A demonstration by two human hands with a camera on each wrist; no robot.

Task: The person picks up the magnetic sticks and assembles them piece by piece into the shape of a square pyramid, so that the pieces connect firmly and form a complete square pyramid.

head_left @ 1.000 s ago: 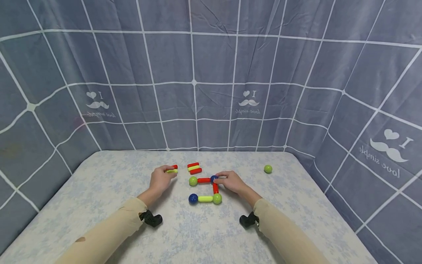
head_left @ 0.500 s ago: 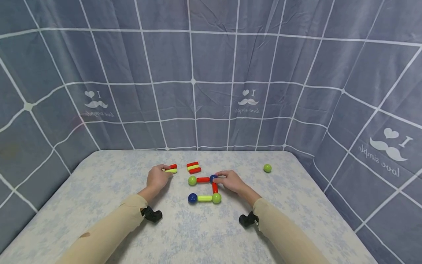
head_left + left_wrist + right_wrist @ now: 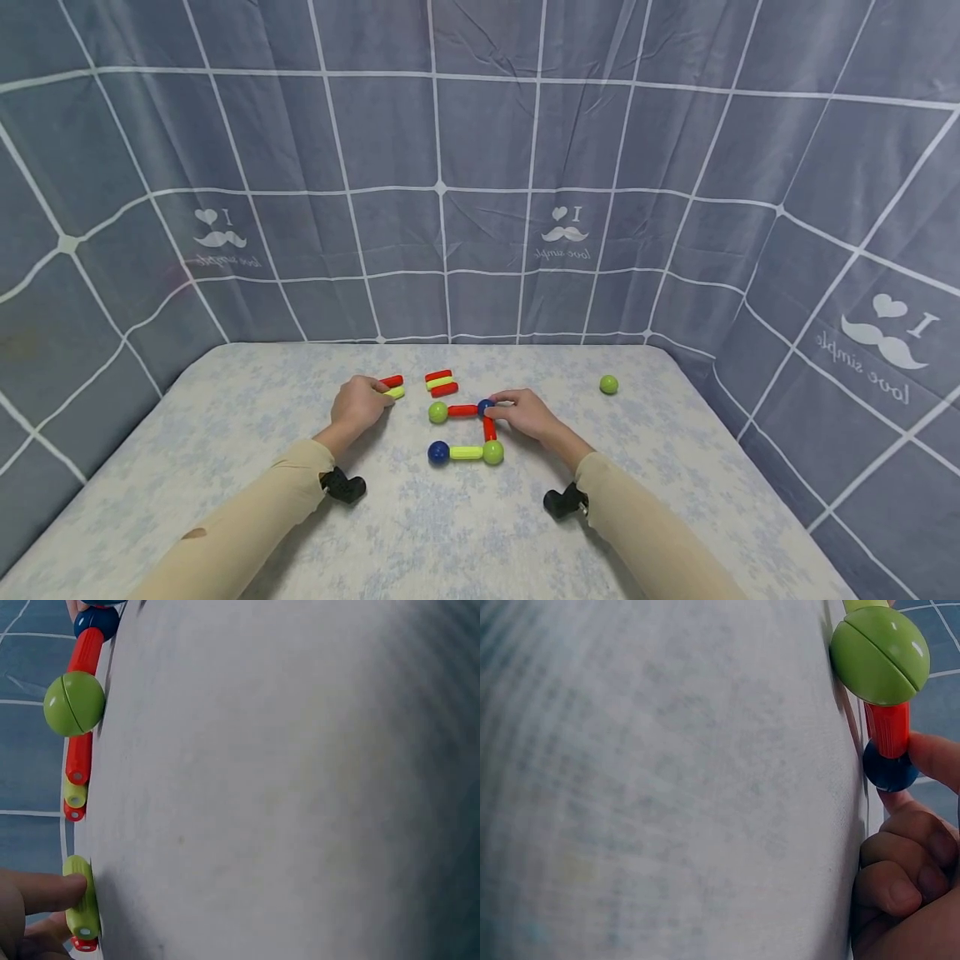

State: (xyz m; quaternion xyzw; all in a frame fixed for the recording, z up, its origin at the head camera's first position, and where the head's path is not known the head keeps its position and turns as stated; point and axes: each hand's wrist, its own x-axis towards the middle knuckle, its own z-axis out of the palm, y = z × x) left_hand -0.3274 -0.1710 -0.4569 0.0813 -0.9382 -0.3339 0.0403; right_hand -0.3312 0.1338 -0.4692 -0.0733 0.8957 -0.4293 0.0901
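Observation:
The left hand (image 3: 360,403) has its thumb on a yellow-green stick (image 3: 394,392) beside a red stick (image 3: 392,381); in the left wrist view the thumb lies across that yellow-green stick (image 3: 82,904). The right hand (image 3: 527,413) pinches a dark blue ball (image 3: 486,407), also visible in the right wrist view as the blue ball (image 3: 890,769). From this ball a red stick (image 3: 462,411) runs left to a green ball (image 3: 438,412). Another red stick (image 3: 490,429) joins it to a nearer green ball (image 3: 492,452), then a yellow-green stick (image 3: 466,452) and a blue ball (image 3: 438,452).
Two red sticks with a yellow-green one between them (image 3: 439,383) lie behind the joined pieces. A loose green ball (image 3: 609,384) rests at the back right of the table (image 3: 420,533). A grey-blue curtain (image 3: 480,233) hangs behind and at both sides.
The left hand has shifted slightly left, and the yellow-green stick by its fingers has turned at an angle. The right hand stays on the blue ball.

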